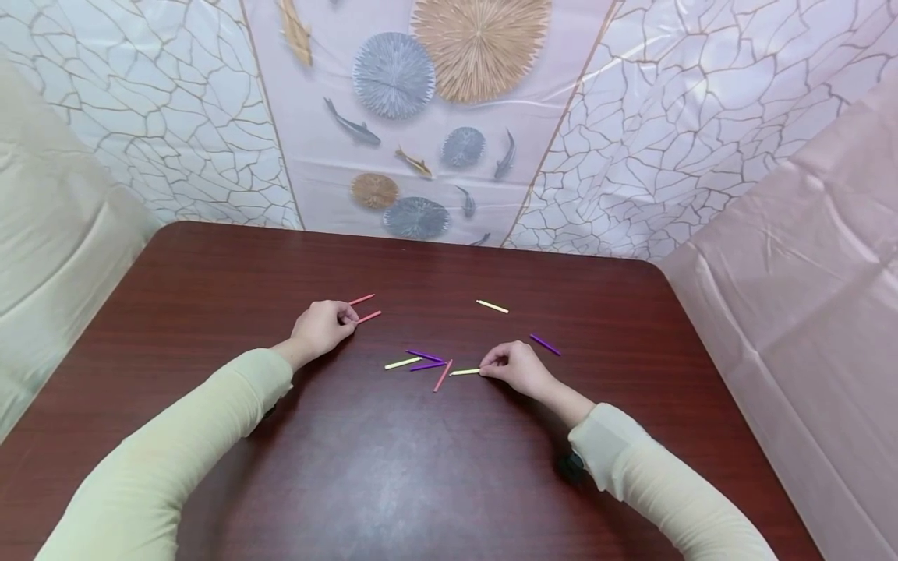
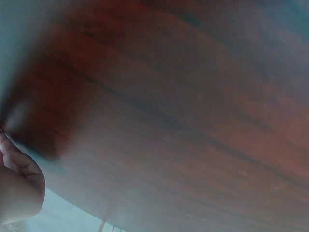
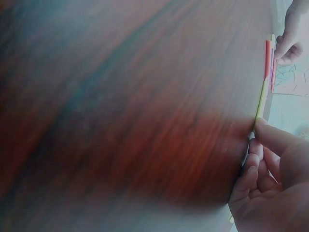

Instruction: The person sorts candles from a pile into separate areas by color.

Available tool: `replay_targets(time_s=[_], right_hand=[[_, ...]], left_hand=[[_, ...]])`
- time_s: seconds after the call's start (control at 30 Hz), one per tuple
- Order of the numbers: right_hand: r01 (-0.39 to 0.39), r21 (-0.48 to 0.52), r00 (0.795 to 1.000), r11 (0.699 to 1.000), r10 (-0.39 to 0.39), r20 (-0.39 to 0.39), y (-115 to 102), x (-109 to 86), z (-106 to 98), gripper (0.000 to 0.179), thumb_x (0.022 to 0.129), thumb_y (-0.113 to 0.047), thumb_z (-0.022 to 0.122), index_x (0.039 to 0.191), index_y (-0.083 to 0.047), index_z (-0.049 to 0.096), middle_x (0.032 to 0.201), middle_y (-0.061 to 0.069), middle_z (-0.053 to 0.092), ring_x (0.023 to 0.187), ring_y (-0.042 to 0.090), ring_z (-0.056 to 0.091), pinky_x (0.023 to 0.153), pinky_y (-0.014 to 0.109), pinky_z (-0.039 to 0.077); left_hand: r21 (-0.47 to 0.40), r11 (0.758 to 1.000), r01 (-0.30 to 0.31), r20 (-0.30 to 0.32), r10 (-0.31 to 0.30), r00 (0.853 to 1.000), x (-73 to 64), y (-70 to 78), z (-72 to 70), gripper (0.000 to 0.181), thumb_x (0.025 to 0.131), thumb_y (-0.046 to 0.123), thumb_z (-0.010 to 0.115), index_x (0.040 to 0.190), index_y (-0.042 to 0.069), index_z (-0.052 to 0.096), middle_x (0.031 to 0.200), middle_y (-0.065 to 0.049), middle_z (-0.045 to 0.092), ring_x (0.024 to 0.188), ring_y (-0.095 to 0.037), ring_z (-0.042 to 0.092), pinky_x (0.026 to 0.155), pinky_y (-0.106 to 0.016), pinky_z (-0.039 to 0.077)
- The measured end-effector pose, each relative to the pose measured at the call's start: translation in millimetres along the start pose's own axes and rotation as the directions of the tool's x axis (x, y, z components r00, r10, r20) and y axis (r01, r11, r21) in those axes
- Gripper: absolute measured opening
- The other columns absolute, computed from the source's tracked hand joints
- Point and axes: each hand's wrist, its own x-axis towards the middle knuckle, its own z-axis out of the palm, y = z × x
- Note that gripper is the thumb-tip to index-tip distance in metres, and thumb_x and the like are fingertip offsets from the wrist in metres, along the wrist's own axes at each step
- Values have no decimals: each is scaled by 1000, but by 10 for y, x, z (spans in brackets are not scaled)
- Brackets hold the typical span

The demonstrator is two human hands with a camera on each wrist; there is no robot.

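In the head view my left hand [image 1: 324,326] pinches the near end of a thin red stick [image 1: 369,317] at the left of the table. Just beyond it, a second red stick [image 1: 362,299] lies partly behind the hand. Toward the right, my right hand [image 1: 521,368] pinches one end of a yellow stick [image 1: 465,372] between thumb and fingers. Its far tip comes close to a slanted red stick [image 1: 443,375]. Two purple sticks [image 1: 425,356] and a yellow stick [image 1: 403,363] lie close together to the left of that. The left wrist view shows only part of the left hand [image 2: 21,181].
A yellow stick [image 1: 493,306] lies farther back, and a purple stick [image 1: 545,344] lies beyond the right hand. The dark wooden table [image 1: 393,483] has rounded far corners. Patterned sheeting [image 1: 421,156] hangs behind it, with pale padded cloth [image 1: 807,257] at the right.
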Motion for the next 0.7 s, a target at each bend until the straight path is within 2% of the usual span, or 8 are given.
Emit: replay_targets(time_s=[0.37, 0.57, 0.7], right_hand=[[-14, -7, 1000, 1000, 14, 0, 1, -4, 10, 5, 76, -11, 74, 76, -7, 72, 70, 2, 68, 63, 3, 49, 60, 18, 40], [-5, -9, 1000, 1000, 5, -4, 3, -9, 13, 5, 75, -10, 74, 75, -6, 72, 70, 3, 68, 62, 4, 49, 59, 18, 40], [-3, -7, 1000, 1000, 3, -8, 7, -5, 8, 5, 75, -10, 74, 75, -6, 72, 69, 3, 67, 62, 4, 49, 59, 18, 40]], left_hand=[[-21, 1000, -6, -28, 5, 1000, -32, -5, 26, 7, 83, 11, 63, 85, 9, 69, 78, -4, 68, 75, -18, 61, 66, -33, 46], [-94, 996, -8, -45, 3, 999, -42, -34, 35, 9, 82, 12, 64, 88, 6, 68, 81, -7, 68, 76, -19, 61, 70, -32, 46], [-128, 992, -10, -62, 3, 998, -42, -42, -7, 13, 84, 16, 66, 90, 5, 67, 82, -8, 67, 74, -19, 60, 69, -30, 44]])
